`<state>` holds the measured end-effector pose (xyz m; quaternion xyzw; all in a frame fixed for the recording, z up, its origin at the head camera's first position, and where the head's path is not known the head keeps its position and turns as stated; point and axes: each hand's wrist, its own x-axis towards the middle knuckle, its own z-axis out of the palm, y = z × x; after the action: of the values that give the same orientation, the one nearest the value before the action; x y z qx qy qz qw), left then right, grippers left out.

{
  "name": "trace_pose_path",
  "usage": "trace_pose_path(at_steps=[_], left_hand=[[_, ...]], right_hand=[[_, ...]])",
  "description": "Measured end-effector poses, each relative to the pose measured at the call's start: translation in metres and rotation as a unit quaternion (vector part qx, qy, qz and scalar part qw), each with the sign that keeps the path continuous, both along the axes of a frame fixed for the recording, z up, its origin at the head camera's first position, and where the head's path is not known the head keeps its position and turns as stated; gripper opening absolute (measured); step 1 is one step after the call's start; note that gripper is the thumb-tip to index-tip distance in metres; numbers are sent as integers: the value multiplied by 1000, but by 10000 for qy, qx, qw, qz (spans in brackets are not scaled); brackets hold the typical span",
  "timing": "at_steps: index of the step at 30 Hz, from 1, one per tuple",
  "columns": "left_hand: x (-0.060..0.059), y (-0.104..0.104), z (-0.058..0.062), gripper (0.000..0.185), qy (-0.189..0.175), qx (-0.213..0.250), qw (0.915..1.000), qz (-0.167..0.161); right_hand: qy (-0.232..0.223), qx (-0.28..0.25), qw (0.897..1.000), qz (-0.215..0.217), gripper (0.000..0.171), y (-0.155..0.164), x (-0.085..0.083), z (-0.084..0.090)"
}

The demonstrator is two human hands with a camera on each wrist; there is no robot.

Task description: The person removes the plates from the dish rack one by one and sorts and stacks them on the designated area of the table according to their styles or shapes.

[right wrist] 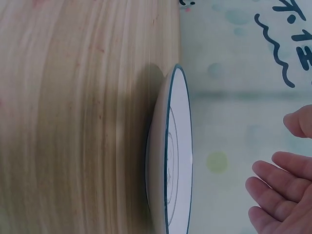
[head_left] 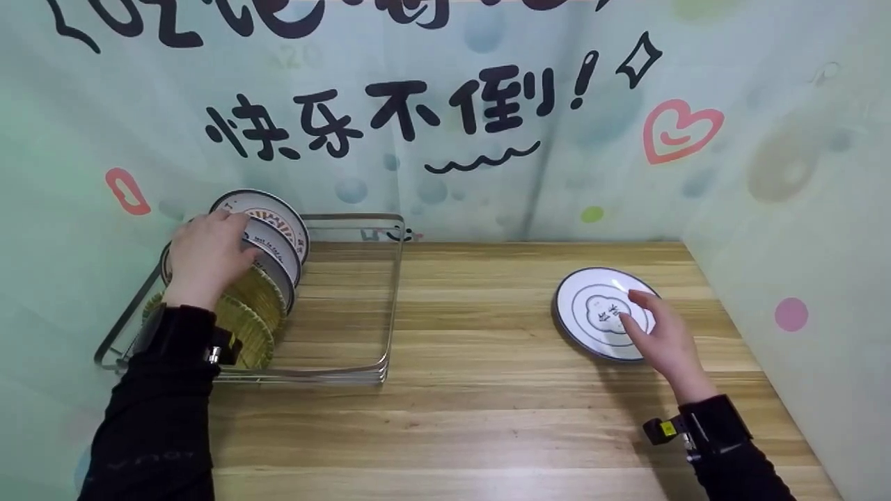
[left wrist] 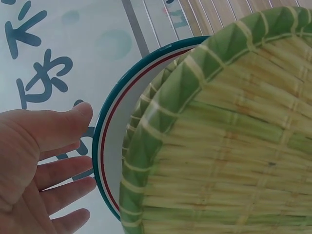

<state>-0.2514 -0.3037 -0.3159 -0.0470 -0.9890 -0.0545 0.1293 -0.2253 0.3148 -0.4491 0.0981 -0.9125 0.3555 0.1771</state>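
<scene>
My left hand [head_left: 207, 259] is over the upright plates [head_left: 284, 223] in the wire rack, fingers loosely bent. In the left wrist view that hand [left wrist: 44, 161] has its thumb and fingertips right at the teal rim of a white plate [left wrist: 108, 146] with a red inner line. Two round woven bamboo trays [head_left: 243, 330] stand in front of the plates. On the right, a white plate [head_left: 592, 334] with a dark blue rim lies face up on the table. My right hand [head_left: 668, 341] hovers over its right side, thumb and fingers apart, holding nothing.
The metal wire rack [head_left: 394, 299] stands at the left of the wooden table [head_left: 473, 362], near the back wall. A printed cloth backdrop [head_left: 473, 195] with large characters encloses the back and sides.
</scene>
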Motion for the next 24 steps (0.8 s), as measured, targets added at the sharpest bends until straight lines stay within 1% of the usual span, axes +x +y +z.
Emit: trace_pose_path(at_steps=[5, 9, 14, 18, 24], left_hand=[[-1, -1, 0, 41, -36, -27, 10000, -12], [-2, 0, -1, 43, -130, -35, 9999, -16], [-5, 0, -1, 43, -105, -188, 9997, -97], [-8, 0, -2, 35, -88, -357, 9992, -135], [-11, -1, -3, 25, -271, -366, 9989, -72]], right_hand=[[26, 99, 9999, 85, 39, -5, 1, -1], [-4, 119, 9998, 130, 39, -8, 1, -1], [40, 109, 9998, 162, 38, -11, 1, -3], [130, 84, 9997, 208, 38, -14, 0, -4], [269, 107, 9992, 284, 38, -18, -1, -5]])
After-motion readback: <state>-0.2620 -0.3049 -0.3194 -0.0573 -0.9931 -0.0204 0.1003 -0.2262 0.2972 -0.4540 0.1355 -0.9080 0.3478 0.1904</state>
